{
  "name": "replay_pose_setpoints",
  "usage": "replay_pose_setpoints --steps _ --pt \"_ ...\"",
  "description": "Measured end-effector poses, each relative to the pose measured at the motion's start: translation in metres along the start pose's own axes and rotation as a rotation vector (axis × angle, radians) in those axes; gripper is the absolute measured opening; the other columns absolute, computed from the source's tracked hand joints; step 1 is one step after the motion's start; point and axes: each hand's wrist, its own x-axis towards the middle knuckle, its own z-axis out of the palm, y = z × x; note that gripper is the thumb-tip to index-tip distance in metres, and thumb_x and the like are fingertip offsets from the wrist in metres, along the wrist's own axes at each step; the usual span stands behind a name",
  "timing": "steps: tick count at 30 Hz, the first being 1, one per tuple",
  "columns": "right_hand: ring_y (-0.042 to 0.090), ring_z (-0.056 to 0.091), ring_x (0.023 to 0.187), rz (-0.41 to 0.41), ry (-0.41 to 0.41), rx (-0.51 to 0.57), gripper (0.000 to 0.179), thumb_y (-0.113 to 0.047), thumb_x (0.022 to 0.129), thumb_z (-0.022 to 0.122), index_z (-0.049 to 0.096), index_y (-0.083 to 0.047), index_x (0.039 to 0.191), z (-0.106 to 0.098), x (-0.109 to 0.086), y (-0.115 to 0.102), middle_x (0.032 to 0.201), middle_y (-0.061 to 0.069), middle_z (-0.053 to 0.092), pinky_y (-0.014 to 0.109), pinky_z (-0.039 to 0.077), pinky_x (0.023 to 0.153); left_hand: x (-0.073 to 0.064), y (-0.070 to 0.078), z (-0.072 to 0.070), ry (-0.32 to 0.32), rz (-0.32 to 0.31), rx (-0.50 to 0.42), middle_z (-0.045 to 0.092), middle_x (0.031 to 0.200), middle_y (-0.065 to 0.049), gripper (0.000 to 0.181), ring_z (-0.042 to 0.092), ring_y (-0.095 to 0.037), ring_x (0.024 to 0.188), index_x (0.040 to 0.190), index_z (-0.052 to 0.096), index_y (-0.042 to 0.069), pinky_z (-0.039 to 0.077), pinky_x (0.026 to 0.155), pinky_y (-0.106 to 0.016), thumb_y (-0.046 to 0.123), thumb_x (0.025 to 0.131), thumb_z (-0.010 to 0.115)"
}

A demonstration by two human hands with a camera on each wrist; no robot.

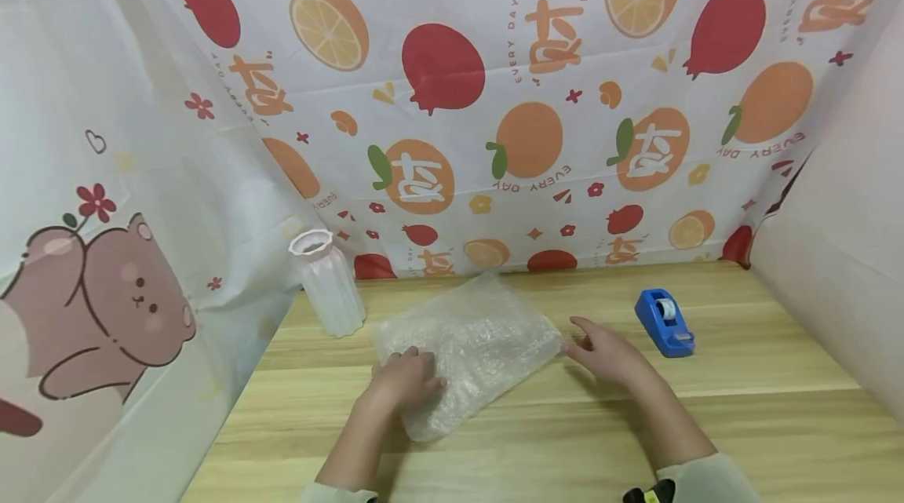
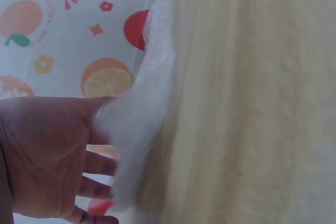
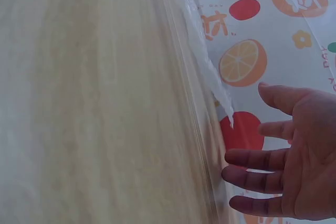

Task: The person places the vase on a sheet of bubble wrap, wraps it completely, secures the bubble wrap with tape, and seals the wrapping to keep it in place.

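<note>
A translucent sheet of bubble wrap (image 1: 487, 338) lies at an angle on the wooden table. My left hand (image 1: 408, 379) rests over its left part. In the left wrist view the fingers of the left hand (image 2: 50, 156) are fairly straight, and the blurred wrap edge (image 2: 149, 93) overlaps their tips. At the wrap's right corner is my right hand (image 1: 606, 352), its thumb and fingers spread apart. From the right wrist the same hand (image 3: 299, 156) shows nothing between its fingers, with the wrap's pointed corner (image 3: 223, 103) just beyond the fingertips.
A white ribbed vase (image 1: 330, 287) stands at the table's back left. Right of the right hand sits a blue tape dispenser (image 1: 665, 324) with a roll of tape. A fruit-printed curtain (image 1: 452, 150) hangs behind the wooden table (image 1: 770, 401), with pale cloth on both sides.
</note>
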Motion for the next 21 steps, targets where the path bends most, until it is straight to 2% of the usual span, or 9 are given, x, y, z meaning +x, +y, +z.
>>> replay_pose_setpoints --steps 3,8,11,14,17,21 --pt "0.036 0.060 0.117 0.001 -0.002 -0.001 0.069 -0.050 0.096 0.056 0.039 -0.010 0.150 0.003 0.001 -0.002 0.133 0.021 0.059 0.058 0.049 0.093 -0.003 0.003 -0.003 -0.004 0.010 0.011 0.064 0.104 -0.014 0.031 0.060 -0.043 0.102 0.100 0.067 0.012 0.044 0.085 -0.066 0.041 0.089 0.067" --pt "0.036 0.060 0.116 -0.014 -0.009 0.020 0.066 -0.046 0.097 0.057 0.040 -0.012 0.150 0.009 0.001 -0.007 0.134 0.021 0.058 0.057 0.048 0.094 -0.005 0.015 -0.007 -0.013 0.125 -0.020 0.067 0.091 -0.014 0.030 0.065 -0.037 0.091 0.088 0.068 0.007 0.051 0.083 -0.052 0.037 0.089 0.068" --pt "0.030 0.062 0.110 -0.022 -0.020 0.027 0.061 -0.043 0.096 0.059 0.044 -0.013 0.147 0.013 0.002 -0.011 0.127 0.016 0.063 0.054 0.050 0.093 -0.006 0.025 -0.006 -0.039 0.167 -0.034 0.068 0.094 -0.015 0.036 0.065 -0.035 0.094 0.093 0.068 0.002 0.052 0.085 -0.051 0.038 0.089 0.068" --pt "0.023 0.062 0.100 -0.014 -0.036 0.041 0.058 -0.042 0.095 0.061 0.048 -0.014 0.145 0.017 0.004 -0.016 0.115 0.011 0.067 0.050 0.051 0.088 -0.008 0.033 -0.006 -0.068 0.173 -0.058 0.069 0.108 -0.019 0.046 0.064 -0.038 0.106 0.111 0.067 -0.001 0.050 0.092 -0.052 0.040 0.090 0.068" --pt "0.021 0.062 0.099 0.001 -0.045 0.058 0.057 -0.044 0.095 0.062 0.050 -0.016 0.143 0.019 0.007 -0.019 0.112 0.009 0.067 0.049 0.052 0.087 -0.008 0.038 -0.006 -0.099 0.178 -0.083 0.067 0.122 -0.019 0.055 0.060 -0.039 0.118 0.125 0.063 0.000 0.046 0.099 -0.052 0.042 0.091 0.066" --pt "0.022 0.061 0.101 0.007 -0.045 0.056 0.058 -0.043 0.092 0.066 0.052 -0.016 0.142 0.020 0.013 -0.021 0.115 0.009 0.066 0.049 0.052 0.087 -0.007 0.043 -0.007 -0.136 0.204 -0.119 0.065 0.128 -0.016 0.057 0.058 -0.036 0.123 0.131 0.060 0.002 0.044 0.103 -0.051 0.045 0.093 0.063"
